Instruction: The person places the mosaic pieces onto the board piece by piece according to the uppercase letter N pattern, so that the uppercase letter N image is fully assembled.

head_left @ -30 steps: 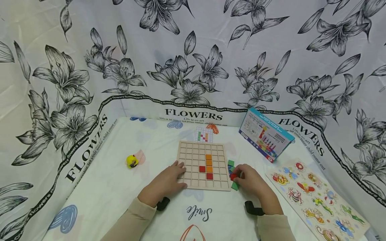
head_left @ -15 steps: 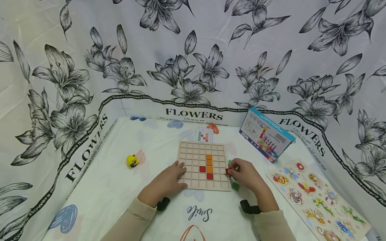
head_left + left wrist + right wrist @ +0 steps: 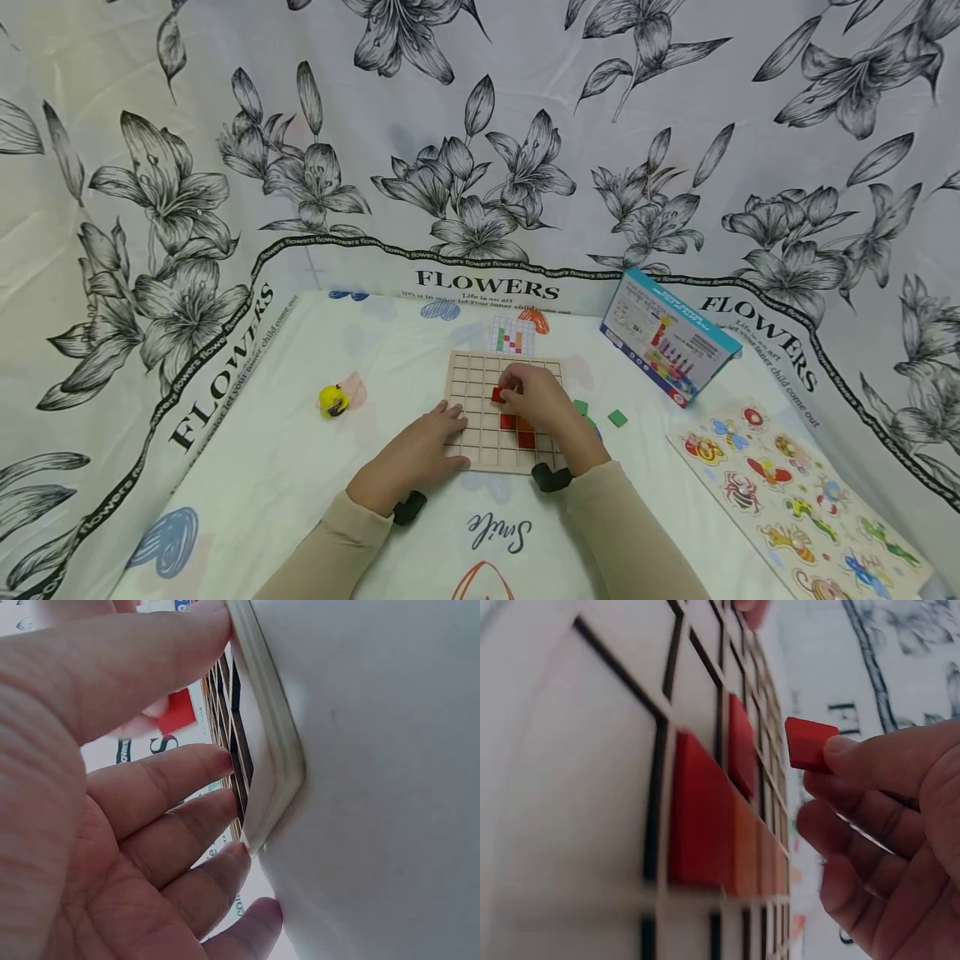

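A wooden grid board lies on the cloth-covered table. My left hand rests at its left edge; in the left wrist view, the fairly straight fingers touch the board's side. Over the board's middle, my right hand pinches a red square tile between thumb and fingers. That tile is held apart from the grid surface in the right wrist view. Two other red tiles sit in grid squares, beside a row of orange tiles. In the head view, the right hand partly hides the orange row.
Green tiles lie right of the board, some partly hidden by the right arm. Behind it is a small pattern card. A toy box and an insect puzzle board stand to the right. A yellow toy lies left.
My right hand has picked up a red tile from beside the board and carried it left over the grid. A green tile now shows farther right. My left hand has stayed put.
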{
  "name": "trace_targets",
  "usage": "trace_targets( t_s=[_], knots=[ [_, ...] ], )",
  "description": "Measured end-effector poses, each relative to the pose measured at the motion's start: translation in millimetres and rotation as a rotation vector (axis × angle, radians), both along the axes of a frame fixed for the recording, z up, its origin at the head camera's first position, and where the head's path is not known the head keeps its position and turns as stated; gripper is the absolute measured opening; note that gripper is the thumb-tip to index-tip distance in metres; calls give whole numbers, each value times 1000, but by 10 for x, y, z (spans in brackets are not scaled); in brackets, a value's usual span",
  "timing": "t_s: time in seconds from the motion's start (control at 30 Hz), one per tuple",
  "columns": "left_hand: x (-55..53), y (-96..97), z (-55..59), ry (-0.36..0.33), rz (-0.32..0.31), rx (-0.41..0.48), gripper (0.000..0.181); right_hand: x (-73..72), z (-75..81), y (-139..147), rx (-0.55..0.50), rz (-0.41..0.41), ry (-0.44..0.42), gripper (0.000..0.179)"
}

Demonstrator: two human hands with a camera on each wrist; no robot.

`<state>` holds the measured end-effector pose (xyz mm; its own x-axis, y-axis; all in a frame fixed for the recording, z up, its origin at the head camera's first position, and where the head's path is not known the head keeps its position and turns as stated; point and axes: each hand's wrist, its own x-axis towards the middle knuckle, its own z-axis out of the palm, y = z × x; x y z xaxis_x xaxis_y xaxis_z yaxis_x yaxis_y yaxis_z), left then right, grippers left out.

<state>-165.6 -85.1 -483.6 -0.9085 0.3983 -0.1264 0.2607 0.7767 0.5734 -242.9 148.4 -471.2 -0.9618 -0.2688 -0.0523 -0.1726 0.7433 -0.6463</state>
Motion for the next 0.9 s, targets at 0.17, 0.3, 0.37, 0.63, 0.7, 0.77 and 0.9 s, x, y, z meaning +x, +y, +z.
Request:
trace_targets(
  t_s=[0.17, 0.3, 0.37, 0.63, 0.7, 0.77, 0.9],
  knots=[
    [2, 9, 7, 6, -4, -6, 66, -40, -61, -129, 42, 9, -8, 5],
    [-3, 3, -6, 4, -1, -6, 67, -6, -94, -161, 56, 8, -36, 5],
    [-6, -2, -12, 2, 1, -8, 67, 13, -100, -166, 59, 6, -50, 6],
    [-14, -7, -22, 9, 6, -21, 67, 27, -121, -192, 101, 41, -12, 5],
    [-12, -5, -20, 8, 5, -18, 67, 26, -129, -201, 128, 47, 10, 5],
    [-10, -4, -23, 10, 2, -16, 67, 30, -133, -209, 149, 47, 26, 7],
    [-4, 0, -21, 15, -1, -12, 67, 43, -127, -213, 157, 45, 43, 10]
  ],
)
